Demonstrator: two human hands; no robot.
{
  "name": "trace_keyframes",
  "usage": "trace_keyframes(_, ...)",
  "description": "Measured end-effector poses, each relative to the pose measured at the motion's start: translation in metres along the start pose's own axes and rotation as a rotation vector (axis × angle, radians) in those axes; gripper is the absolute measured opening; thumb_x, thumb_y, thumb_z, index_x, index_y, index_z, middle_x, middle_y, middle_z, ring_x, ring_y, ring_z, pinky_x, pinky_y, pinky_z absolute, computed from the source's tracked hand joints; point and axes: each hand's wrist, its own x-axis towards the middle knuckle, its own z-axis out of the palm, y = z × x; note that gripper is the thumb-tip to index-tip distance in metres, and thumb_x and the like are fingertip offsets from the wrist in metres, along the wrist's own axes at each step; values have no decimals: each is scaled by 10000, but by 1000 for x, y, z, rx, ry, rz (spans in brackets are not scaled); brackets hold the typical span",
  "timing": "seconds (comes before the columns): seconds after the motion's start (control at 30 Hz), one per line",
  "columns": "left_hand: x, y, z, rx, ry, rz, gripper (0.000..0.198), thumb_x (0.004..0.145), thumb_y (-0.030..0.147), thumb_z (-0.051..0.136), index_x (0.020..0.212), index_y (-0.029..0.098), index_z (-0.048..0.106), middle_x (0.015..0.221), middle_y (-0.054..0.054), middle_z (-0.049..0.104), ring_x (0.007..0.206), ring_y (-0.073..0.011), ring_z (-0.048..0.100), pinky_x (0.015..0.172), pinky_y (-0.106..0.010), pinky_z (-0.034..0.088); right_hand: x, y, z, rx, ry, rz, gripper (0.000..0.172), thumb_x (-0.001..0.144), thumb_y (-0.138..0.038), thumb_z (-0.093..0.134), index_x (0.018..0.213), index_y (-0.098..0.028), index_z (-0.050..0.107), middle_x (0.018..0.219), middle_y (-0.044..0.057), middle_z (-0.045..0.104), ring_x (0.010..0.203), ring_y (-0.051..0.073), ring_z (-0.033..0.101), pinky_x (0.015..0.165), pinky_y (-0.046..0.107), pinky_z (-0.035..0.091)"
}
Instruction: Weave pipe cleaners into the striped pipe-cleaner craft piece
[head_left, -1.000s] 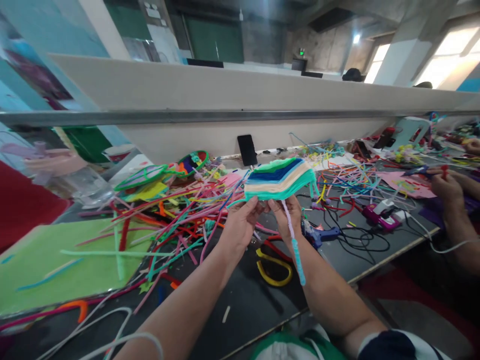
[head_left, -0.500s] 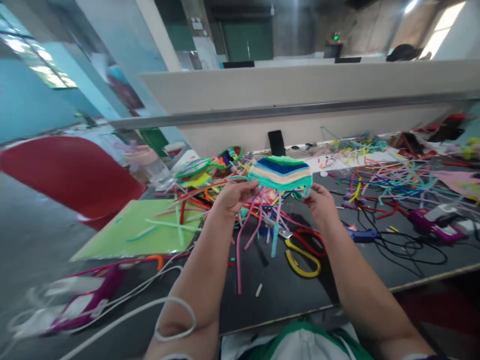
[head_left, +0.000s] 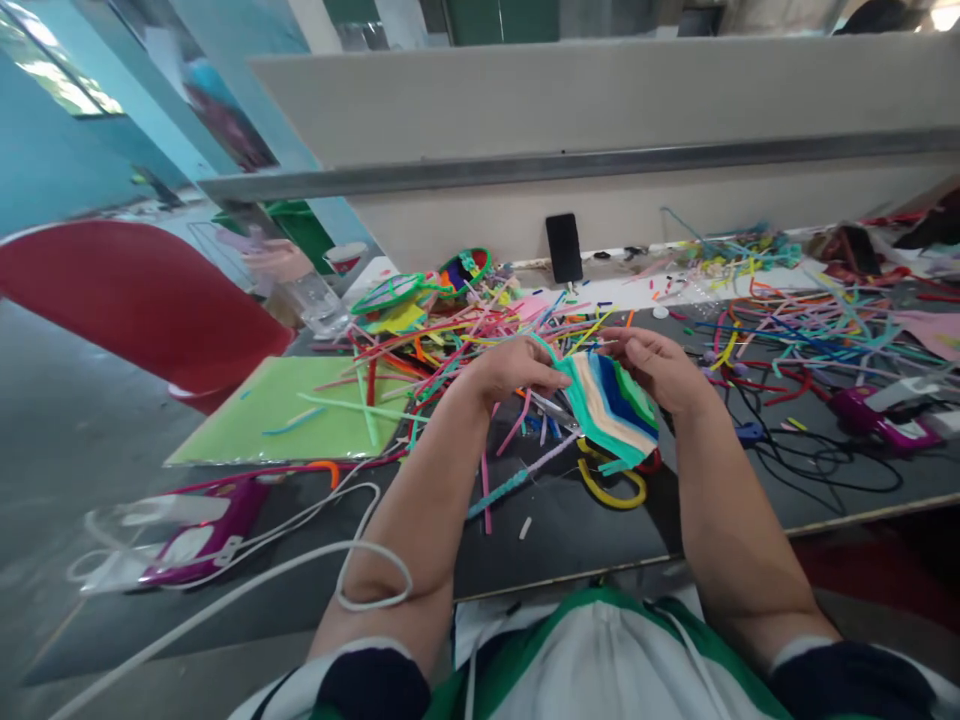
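A striped piece (head_left: 611,405) in turquoise, cream, blue and green hangs tilted over the dark table, between my hands. My left hand (head_left: 517,370) is closed on its upper left corner, thumb and fingers pinched together. At its upper right edge is my right hand (head_left: 652,365), fingers bent; the contact of its fingertips is partly hidden behind the piece. Beneath the piece lie scissors with a yellow handle (head_left: 611,490), partly covered. A twisted turquoise and lilac stem (head_left: 510,490) rests on the table below my left hand.
Colourful stems (head_left: 795,330) are heaped at the right and behind my hands. A green sheet (head_left: 285,410) lies at left, near a purple glue gun (head_left: 210,535) with a white cable. A black phone (head_left: 564,248) leans on the partition; a red chair (head_left: 135,300) stands left.
The striped piece has turned clockwise from level to steeply tilted, and its turquoise edge now faces left and down. My right hand has moved up and around its side. The view has tipped downward.
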Motion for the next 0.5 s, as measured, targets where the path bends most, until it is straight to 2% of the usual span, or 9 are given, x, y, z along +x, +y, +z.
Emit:
trace_keyframes(0.1,7,-7,12,-30,-36,-33,192,549,271,791,473,141,672,459,-68,615,405,-142,536,414,-236,403,-3,-2,-1,-93,-102,95,358,690,-343,730,1007,-185,675,862,36,708,710,164,639,619,279,497)
trace_keyframes(0.23,15,-10,17,-12,-94,-121,191,524,264,802,471,140,668,459,-78,607,396,-149,516,416,-260,393,1,5,-2,-223,-163,109,193,724,-258,652,895,-174,685,737,-9,681,607,120,581,558,235,450)
trace_keyframes(0.33,19,-5,18,72,-140,-142,189,548,264,787,469,148,661,453,-67,600,393,-140,503,420,-256,375,3,6,0,-299,-210,93,174,719,-206,611,879,-181,674,710,-39,649,591,99,536,542,208,412)
trace_keyframes(0.43,18,3,19,129,-186,-173,198,586,257,756,456,158,644,443,-53,590,401,-137,504,429,-252,361,3,6,2,-384,-300,62,151,686,-230,664,820,-161,671,711,-38,635,626,107,530,560,208,403)
trace_keyframes(0.5,16,8,21,186,-204,-200,211,589,258,752,446,157,634,438,-44,580,403,-133,494,435,-254,348,2,8,3,-392,-343,80,157,653,-275,706,741,-152,664,648,-44,612,584,107,513,542,216,392)
